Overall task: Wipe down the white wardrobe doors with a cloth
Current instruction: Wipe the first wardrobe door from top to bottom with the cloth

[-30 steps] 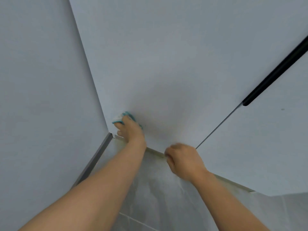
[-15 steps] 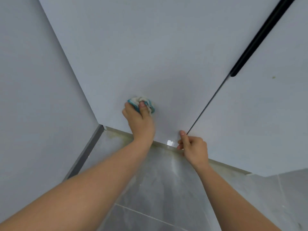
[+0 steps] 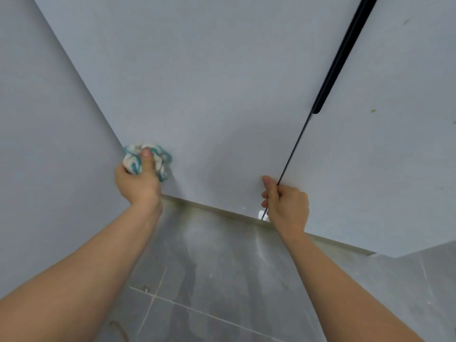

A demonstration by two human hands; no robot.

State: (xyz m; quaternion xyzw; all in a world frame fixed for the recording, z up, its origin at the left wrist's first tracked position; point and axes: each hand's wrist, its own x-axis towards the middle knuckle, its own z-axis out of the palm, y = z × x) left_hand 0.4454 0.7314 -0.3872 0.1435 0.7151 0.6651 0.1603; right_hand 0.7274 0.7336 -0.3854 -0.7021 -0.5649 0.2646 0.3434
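A white wardrobe door (image 3: 222,95) fills the middle of the view, with a second white door (image 3: 394,156) to its right across a thin dark gap. My left hand (image 3: 138,183) grips a bunched white and teal cloth (image 3: 148,159) and presses it against the left door near its lower left corner. My right hand (image 3: 286,206) sits at the bottom of the gap, fingers curled round the left door's lower right edge, thumb lying on its face.
A long black handle (image 3: 343,53) runs up the gap between the doors. A pale wall (image 3: 37,144) stands to the left. Grey floor tiles (image 3: 222,280) lie below. Small greenish specks (image 3: 373,111) mark the right door.
My left hand has carried the cloth from the door's bottom left corner to the right and up, then back left toward the door's left edge. My right hand has taken hold of the door edge at the gap.
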